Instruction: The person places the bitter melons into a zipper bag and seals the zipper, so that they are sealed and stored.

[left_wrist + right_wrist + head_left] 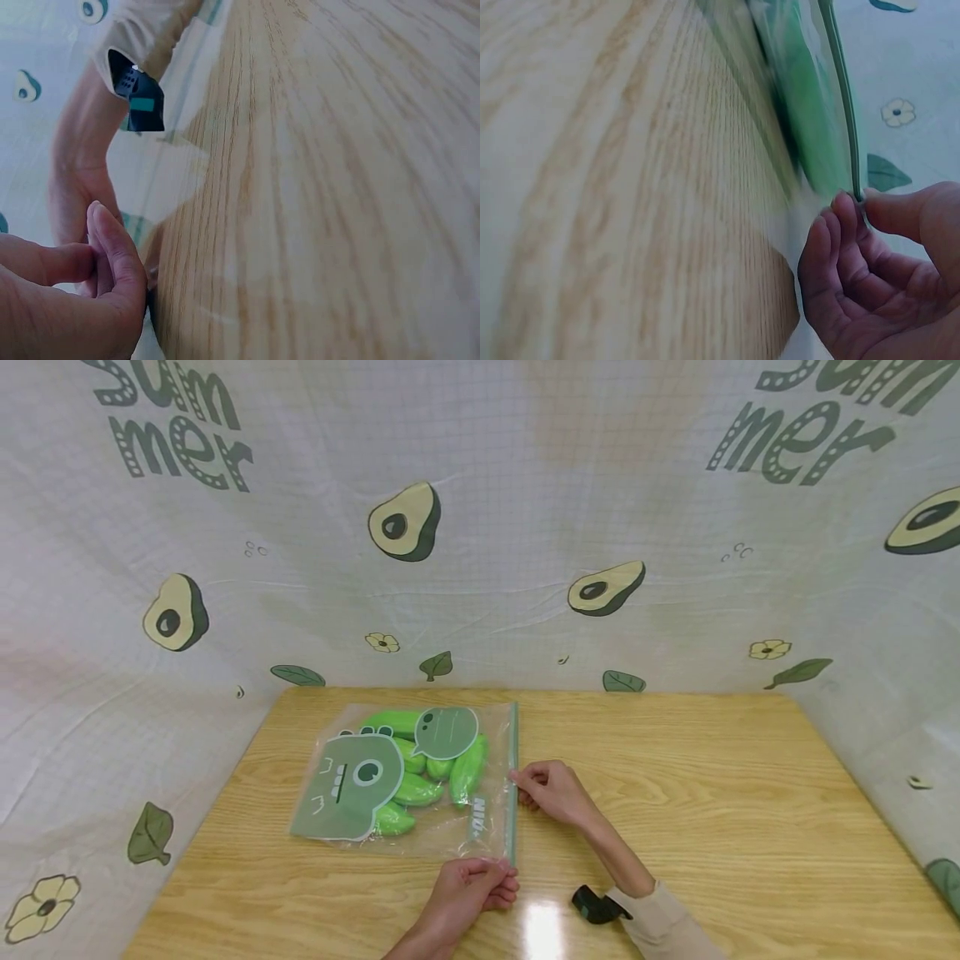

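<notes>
A clear zip bag (431, 852) with a green one-eyed monster print lies flat on the table, its green zip strip (513, 735) along the right side. Inside are several bright green, long, curved pieces (468, 768) like cucumbers, partly hidden by the print. My left hand (471, 889) pinches the near end of the zip strip between thumb and fingers. Farther up, my right hand (551, 789) pinches the same strip near its middle. In the right wrist view, the thumb and fingertips of the right hand (877, 262) meet on the strip's edge.
The wooden table (675, 777) carries the bag on its left half. Behind and at both sides hangs a pale cloth (487, 593) printed with avocados and leaves. A black wrist device (596, 906) sits at the right cuff.
</notes>
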### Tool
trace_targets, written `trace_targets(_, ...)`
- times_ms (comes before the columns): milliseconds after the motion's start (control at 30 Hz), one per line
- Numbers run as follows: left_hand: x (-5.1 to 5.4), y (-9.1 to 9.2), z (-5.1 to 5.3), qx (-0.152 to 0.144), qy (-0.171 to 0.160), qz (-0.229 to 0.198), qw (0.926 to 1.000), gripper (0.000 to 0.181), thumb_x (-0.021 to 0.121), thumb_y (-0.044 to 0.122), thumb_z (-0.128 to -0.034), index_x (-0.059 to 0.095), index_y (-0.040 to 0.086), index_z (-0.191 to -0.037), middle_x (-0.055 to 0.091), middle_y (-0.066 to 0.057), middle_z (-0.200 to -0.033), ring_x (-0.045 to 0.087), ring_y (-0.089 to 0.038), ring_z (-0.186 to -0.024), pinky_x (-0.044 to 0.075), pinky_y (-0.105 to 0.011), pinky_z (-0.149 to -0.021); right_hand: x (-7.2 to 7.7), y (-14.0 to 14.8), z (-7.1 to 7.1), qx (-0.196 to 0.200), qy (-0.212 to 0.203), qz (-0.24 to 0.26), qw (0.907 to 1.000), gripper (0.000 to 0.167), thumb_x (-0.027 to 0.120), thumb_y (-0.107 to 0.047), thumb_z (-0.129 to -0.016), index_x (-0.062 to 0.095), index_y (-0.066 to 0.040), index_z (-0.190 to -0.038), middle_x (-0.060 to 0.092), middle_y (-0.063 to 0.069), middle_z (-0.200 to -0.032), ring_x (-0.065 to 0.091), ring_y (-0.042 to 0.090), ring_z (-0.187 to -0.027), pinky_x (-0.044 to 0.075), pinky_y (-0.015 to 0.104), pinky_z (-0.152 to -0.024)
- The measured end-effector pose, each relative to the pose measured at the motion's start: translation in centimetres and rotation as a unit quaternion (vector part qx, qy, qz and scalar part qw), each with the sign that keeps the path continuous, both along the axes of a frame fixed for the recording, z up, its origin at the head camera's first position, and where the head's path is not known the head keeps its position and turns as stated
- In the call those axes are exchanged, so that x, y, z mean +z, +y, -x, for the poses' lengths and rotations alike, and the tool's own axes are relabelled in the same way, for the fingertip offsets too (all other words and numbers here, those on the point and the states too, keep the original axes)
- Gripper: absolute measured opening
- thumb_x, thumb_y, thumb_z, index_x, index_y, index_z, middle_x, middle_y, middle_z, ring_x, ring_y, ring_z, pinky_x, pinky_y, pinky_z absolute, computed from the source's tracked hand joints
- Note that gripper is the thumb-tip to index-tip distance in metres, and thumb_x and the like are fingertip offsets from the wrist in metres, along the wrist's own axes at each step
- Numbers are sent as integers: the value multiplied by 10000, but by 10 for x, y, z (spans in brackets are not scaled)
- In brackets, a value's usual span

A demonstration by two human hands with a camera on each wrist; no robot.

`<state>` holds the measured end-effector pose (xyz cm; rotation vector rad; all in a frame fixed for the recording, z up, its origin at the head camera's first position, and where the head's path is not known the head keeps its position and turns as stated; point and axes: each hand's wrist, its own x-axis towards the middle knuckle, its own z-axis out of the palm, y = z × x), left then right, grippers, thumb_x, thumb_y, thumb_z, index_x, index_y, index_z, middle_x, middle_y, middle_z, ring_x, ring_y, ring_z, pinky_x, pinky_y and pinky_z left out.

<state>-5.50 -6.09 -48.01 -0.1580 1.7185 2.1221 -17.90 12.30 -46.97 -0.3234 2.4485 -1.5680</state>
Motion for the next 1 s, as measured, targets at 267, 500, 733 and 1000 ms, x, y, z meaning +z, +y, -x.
trace_targets(267, 0, 0, -1, 46, -16, -31, 10000, 280, 598, 74, -1033, 678, -190, -1080, 734, -82, -865, 691, -97, -743, 601, -219, -716, 1, 0, 5, 3, 25, 44, 10000, 312, 643, -227, -1031, 716, 1, -831, 670, 80, -688, 634, 145, -626, 558, 254, -575)
trace_targets(500, -1, 0, 0, 53, 7, -127, 9999, 284, 595, 69, -1034, 673, -199, -1083, 734, -87, -863, 693, -97, -738, 601, -217, -717, 1, 0, 8, -65, 19, 92, 9999, 315, 645, -230, -1030, 713, 15, -844, 671, 85, -695, 634, 156, -631, 560, 283, -572)
trace_targets(733, -2, 1, 0, 43, 30, -133, 9999, 290, 596, 77, -1037, 674, -199, -1078, 734, -90, -863, 694, -97, -734, 601, -216, -714, 1, 1, 12, -55, -19, 204, 9998, 309, 649, -227, -1029, 722, 25, -864, 679, 97, -710, 643, 165, -641, 566, 283, -579)
trace_targets(1000, -2, 0, 0, 26, 36, -114, 9999, 288, 597, 78, -1038, 674, -196, -1083, 736, -93, -869, 697, -99, -740, 602, -217, -717, 2, 1, 17, -75, 12, 196, 9998, 318, 641, -221, -1034, 719, 22, -845, 675, 114, -713, 634, 172, -646, 551, 283, -574)
